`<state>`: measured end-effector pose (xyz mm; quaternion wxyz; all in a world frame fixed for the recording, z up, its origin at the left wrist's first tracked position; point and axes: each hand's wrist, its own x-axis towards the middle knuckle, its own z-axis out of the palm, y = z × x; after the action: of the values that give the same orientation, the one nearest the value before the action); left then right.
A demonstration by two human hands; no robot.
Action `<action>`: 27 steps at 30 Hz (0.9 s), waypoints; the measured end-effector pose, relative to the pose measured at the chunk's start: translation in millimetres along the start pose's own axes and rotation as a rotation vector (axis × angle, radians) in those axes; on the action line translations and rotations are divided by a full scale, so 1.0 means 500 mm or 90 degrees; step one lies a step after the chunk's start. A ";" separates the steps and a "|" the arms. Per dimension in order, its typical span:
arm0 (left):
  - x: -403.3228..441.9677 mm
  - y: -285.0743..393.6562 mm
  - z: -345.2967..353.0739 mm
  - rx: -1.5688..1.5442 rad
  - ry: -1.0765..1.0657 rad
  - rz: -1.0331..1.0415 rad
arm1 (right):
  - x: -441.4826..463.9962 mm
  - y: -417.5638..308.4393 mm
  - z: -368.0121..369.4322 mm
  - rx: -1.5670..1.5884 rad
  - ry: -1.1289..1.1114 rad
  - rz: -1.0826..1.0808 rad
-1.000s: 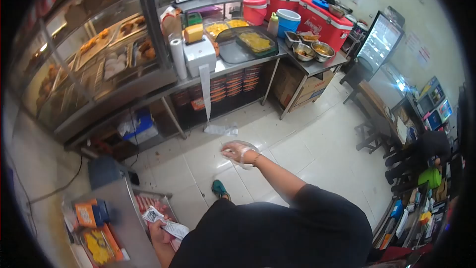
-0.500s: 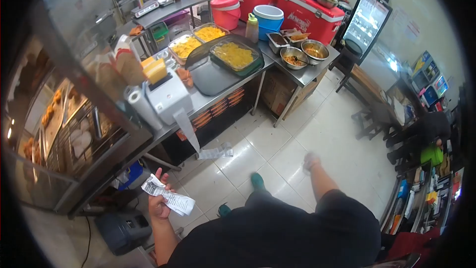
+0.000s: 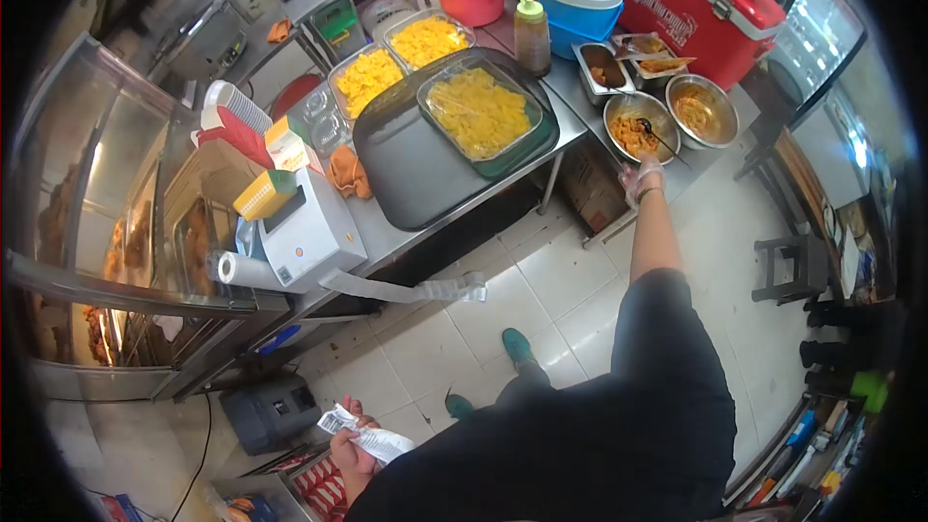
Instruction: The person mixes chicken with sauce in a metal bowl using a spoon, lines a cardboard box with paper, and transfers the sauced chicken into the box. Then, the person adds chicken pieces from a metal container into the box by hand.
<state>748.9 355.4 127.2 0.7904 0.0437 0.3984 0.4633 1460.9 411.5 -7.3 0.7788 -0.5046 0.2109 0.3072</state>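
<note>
My left hand [image 3: 354,456] is closed around a printed paper receipt [image 3: 387,444], low in front of my body. My right hand [image 3: 644,180], in a clear plastic glove, reaches out to the near rim of a steel bowl [image 3: 619,143] of orange-coated food. A black-handled spoon [image 3: 661,140] leans in that bowl. The fingers are too small and blurred to show whether they touch the rim. Beside it stand a second steel bowl [image 3: 703,111] and a metal container [image 3: 601,69] of dark sauce.
A white label printer [image 3: 314,240] trails a paper strip [image 3: 396,290] over the counter edge. Trays of yellow food [image 3: 367,77], a dark tray [image 3: 396,174], a squeeze bottle [image 3: 531,42] and a blue bucket [image 3: 577,24] stand on the counter. A heated display case [image 3: 106,193] is at left.
My right hand has swung from beside my leg up to the steel bowl. My left hand, still with the receipt, has sunk lower. My view has moved nearer the counter.
</note>
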 end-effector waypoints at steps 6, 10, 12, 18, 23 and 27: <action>-0.037 -0.044 0.007 -0.010 0.071 0.074 | 0.006 0.069 -0.034 -0.019 -0.044 -0.181; -0.081 -0.085 -0.026 -0.006 0.107 0.105 | -0.058 0.245 -0.198 -0.504 -0.074 -0.400; -0.107 -0.101 -0.042 0.004 0.168 0.141 | -0.273 0.292 -0.198 -0.474 -0.205 -0.296; -0.237 -0.159 -0.233 0.031 0.233 0.254 | -0.621 0.560 -0.277 -0.864 -0.780 -0.180; -0.513 -0.238 -0.354 0.171 0.504 0.390 | -1.040 0.648 -0.341 -0.882 -1.173 0.220; -0.704 -0.353 -0.503 0.001 0.588 0.431 | -1.269 0.720 -0.463 -1.062 -1.352 0.407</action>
<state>614.4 -90.0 86.6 0.3418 -0.0374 0.6663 0.6617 749.3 139.6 68.5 -0.0671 -0.2732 -0.6147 0.7369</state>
